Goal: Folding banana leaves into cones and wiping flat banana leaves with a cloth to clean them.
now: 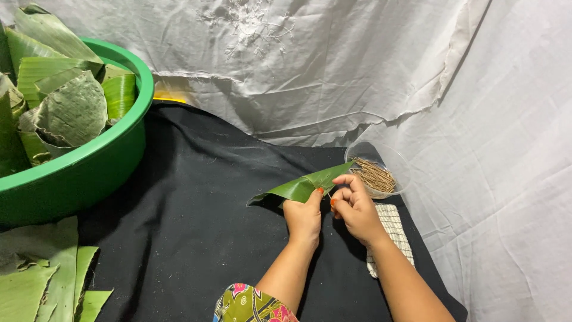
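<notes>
My left hand (304, 216) grips a folded green banana leaf (301, 186) held just above the black cloth (196, 220). My right hand (353, 206) is pressed close beside it with its fingers pinched together at the leaf's fold; a thin stick shows faintly between the two hands. Just beyond my right hand stands a clear plastic bowl (398, 166) holding several thin brown sticks (374, 175).
A large green basin (89, 161) full of folded leaves fills the upper left. Loose leaf pieces (42, 277) lie at the lower left. A checked cloth (394, 229) lies under my right wrist. White fabric (333, 65) hangs behind and to the right.
</notes>
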